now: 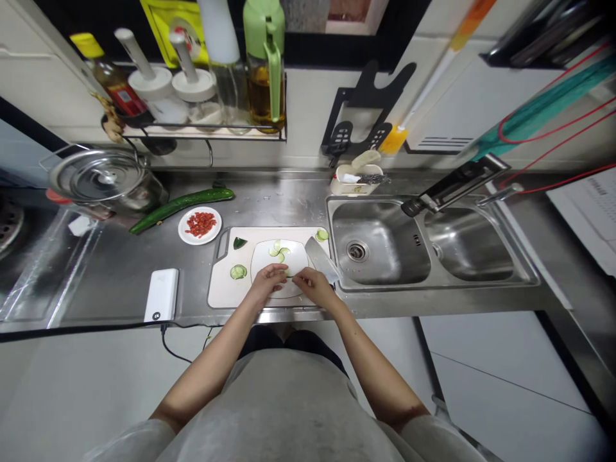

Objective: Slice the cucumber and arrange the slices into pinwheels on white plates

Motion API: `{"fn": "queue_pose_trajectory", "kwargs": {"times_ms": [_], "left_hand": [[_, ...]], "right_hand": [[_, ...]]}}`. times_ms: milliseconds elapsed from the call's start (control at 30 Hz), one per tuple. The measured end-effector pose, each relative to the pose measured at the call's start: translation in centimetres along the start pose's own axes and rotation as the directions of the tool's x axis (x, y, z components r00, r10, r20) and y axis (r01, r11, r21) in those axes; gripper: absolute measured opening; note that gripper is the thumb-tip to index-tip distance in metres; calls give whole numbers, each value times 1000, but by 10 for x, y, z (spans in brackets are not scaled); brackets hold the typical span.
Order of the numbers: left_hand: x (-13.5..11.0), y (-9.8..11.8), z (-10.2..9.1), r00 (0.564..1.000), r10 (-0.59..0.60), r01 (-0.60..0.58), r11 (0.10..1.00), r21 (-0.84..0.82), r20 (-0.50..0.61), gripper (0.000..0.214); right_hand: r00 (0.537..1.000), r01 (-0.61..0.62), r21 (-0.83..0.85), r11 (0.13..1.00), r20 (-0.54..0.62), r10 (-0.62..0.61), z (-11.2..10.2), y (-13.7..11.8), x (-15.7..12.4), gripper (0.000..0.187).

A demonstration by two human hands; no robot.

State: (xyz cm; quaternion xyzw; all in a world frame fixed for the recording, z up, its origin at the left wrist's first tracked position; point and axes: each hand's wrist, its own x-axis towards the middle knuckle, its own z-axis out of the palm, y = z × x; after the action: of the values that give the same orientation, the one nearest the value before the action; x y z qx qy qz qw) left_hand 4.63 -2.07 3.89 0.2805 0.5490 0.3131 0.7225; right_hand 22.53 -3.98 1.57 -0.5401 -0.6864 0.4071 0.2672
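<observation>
My left hand (267,280) and my right hand (312,285) meet over the near edge of a white plate (262,255) that lies on a pale cutting board (222,288). Both pinch a thin cucumber slice (289,273) between their fingertips. More curled cucumber slices (279,251) lie on the plate's far part. A round slice (237,272) and a dark cucumber end (239,242) rest on the board left of the plate. Another slice (322,235) sits at the board's far right corner. A cleaver (321,259) lies on the board's right edge, blade beside my right hand.
A whole cucumber (181,205) and a small plate of red chilli pieces (199,225) lie behind the board. A white power bank (162,294) with a cable sits to the left. A lidded pot (102,179) stands far left, a double sink (423,247) to the right, a bottle rack (206,131) on the wall.
</observation>
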Motion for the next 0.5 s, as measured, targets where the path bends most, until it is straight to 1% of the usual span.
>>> {"fn": "queue_pose_trajectory", "kwargs": {"times_ms": [100,333,433,500], "left_hand": [[1,-4,0,1000,24,-24,1000,5,-1,37],[12,-10,6,998,63,-62,998,31,-10,44],[22,-14,10,995,89,-86,994,74,-39,45],[30,-18,11,991,119,-110,985,131,-58,42]], "right_hand": [[999,-22,23,1000,-25,22,-1,4,1,22],[994,-91,72,993,-53,95,-8,16,14,26],[994,-101,68,993,-39,103,-14,24,21,28],[995,-103,45,994,-9,103,-18,28,26,29]]}}
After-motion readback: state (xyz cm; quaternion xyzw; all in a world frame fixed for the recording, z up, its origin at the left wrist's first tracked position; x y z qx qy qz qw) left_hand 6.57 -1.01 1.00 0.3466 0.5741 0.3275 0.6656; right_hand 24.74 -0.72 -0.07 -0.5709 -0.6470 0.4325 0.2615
